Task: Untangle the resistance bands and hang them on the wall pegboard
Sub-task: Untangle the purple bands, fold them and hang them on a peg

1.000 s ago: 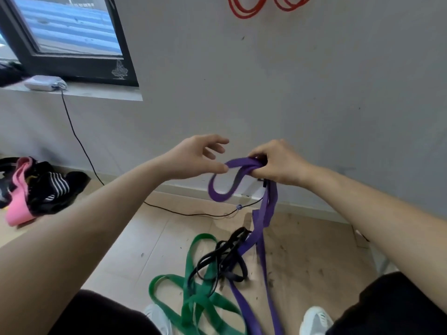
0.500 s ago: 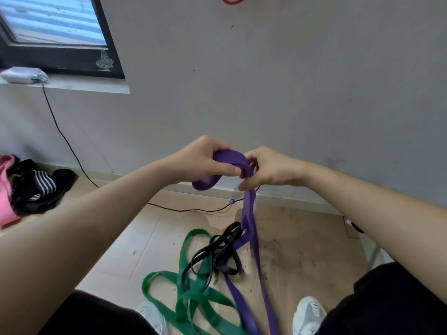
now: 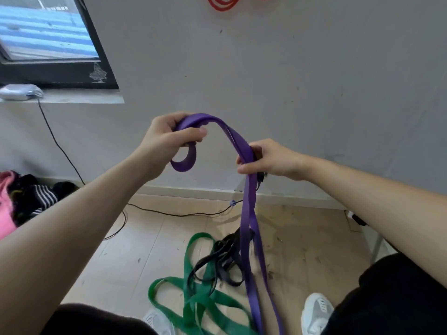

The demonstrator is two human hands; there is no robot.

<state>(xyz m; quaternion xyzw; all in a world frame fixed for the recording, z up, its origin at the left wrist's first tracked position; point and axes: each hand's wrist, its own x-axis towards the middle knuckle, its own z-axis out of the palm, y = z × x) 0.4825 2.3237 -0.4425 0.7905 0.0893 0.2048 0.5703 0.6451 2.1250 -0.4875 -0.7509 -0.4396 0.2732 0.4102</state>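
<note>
A wide purple resistance band [image 3: 249, 213] runs from my hands down to the floor. My left hand [image 3: 169, 139] grips its looped upper end in a fist at chest height. My right hand [image 3: 271, 160] pinches the doubled band lower and to the right. On the floor between my feet lie a green band [image 3: 193, 293] in several loops and a thin black band [image 3: 217, 257], crossing each other and the purple one. Red bands [image 3: 223, 3] hang on the grey wall at the top edge; their hook is out of frame.
A window [image 3: 48, 39] with a sill holding a white adapter [image 3: 20, 91] is at upper left; its black cable [image 3: 169, 213] trails over the wooden floor. Pink and black clothes [image 3: 21, 197] lie at the left. My white shoes [image 3: 314, 313] flank the bands.
My hands have drawn apart: the left one lifted the loop up and left, the right one slid down the band to the right. The band now arches between them.
</note>
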